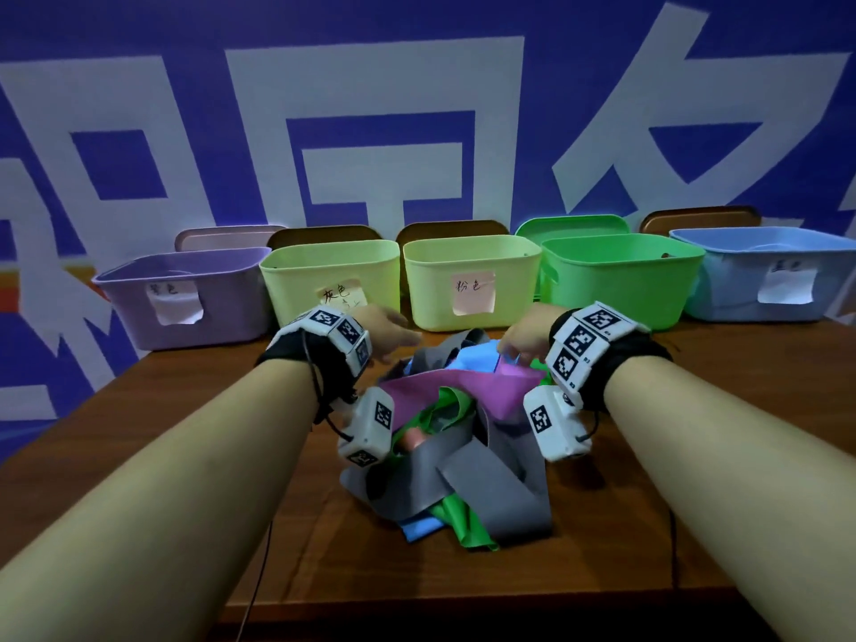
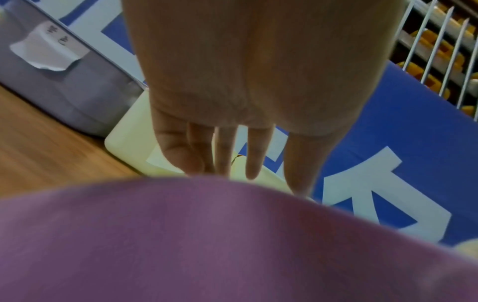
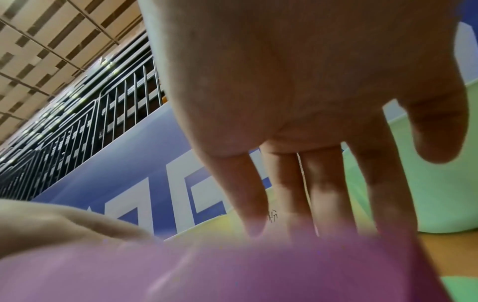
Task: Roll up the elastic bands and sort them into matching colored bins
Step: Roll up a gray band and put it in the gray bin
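Left hand (image 1: 387, 333) hung over far side of pile, fingers (image 2: 252, 151) straight and apart, holding nothing. Right hand (image 1: 525, 338) reached down to far edge of soft purple elastic band (image 1: 463, 384); fingers (image 3: 320, 183) straight, tips hidden, grip cannot be told. Purple band lay on top of messy heap of grey, green and blue bands (image 1: 468, 484) on brown wooden table (image 1: 648, 525). Behind heap stood row of plastic bins: purple bin (image 1: 185, 308), two yellow bins (image 1: 468, 280), green bin (image 1: 620, 280), blue bin (image 1: 764, 275).

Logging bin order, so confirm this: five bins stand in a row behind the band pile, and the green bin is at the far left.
Wrong on one point. In the head view the purple bin is at the far left; the green bin is fourth, behind the band pile.
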Demonstrator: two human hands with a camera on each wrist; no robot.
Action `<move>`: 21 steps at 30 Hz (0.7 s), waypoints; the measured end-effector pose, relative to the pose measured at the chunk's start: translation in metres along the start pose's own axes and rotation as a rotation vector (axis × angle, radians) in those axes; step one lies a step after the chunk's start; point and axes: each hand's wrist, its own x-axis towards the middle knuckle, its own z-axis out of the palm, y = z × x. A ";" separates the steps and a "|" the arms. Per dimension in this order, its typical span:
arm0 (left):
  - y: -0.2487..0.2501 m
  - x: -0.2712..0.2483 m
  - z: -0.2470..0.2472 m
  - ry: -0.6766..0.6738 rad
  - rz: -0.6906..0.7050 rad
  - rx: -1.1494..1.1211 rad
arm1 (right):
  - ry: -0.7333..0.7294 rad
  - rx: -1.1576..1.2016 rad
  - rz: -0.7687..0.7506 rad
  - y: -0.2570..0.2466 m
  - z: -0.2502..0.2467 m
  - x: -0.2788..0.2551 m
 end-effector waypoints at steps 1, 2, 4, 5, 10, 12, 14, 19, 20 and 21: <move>0.002 0.002 0.003 -0.050 0.009 0.055 | 0.002 0.040 0.005 0.002 0.003 0.004; 0.003 0.002 0.006 -0.083 0.015 0.101 | 0.031 0.086 0.002 0.004 0.005 0.007; 0.004 0.006 0.012 -0.078 0.016 0.173 | 0.110 0.245 -0.016 0.008 0.010 0.015; 0.004 0.007 0.013 -0.045 0.011 0.201 | 0.143 0.341 -0.026 0.008 0.011 0.017; 0.000 0.005 0.006 -0.026 -0.027 0.104 | 0.167 0.482 -0.104 -0.002 0.013 0.016; -0.002 -0.001 0.007 -0.091 -0.050 0.053 | 0.148 0.437 -0.127 -0.005 0.015 0.012; -0.002 -0.005 0.009 -0.136 -0.062 -0.004 | 0.195 0.392 -0.124 -0.007 0.017 0.010; 0.012 -0.005 0.012 -0.036 -0.011 -0.188 | 0.322 0.551 -0.199 -0.014 0.019 0.008; 0.016 -0.005 0.012 -0.063 -0.015 -0.183 | 0.252 0.584 -0.208 -0.015 0.020 0.007; 0.020 -0.004 0.013 -0.096 -0.020 -0.154 | 0.186 0.605 -0.206 -0.016 0.021 0.007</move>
